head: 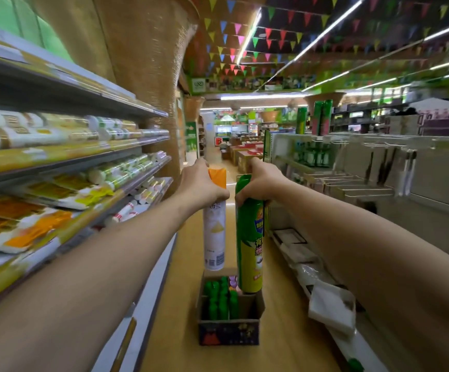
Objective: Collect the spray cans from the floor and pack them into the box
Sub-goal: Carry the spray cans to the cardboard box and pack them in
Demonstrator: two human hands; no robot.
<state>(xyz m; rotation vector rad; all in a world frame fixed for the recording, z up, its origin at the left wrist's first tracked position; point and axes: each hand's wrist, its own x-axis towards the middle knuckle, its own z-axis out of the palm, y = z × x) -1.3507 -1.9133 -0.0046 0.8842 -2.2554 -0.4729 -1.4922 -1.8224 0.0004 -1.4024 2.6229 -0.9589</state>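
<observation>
Left grip [204, 185] clasps white can [214, 237], right grip [258, 187] green can [249, 245], above the box [228, 335]; lower both in next.

Bright ceiling strip lights [325, 30] glare overhead; wide-angle distortion and blur smear the shelves [57, 157].

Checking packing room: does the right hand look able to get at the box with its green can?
Probably yes. The right hand holds the green can upright above the box, whose top is open; the space right of the packed cans looks free.
</observation>
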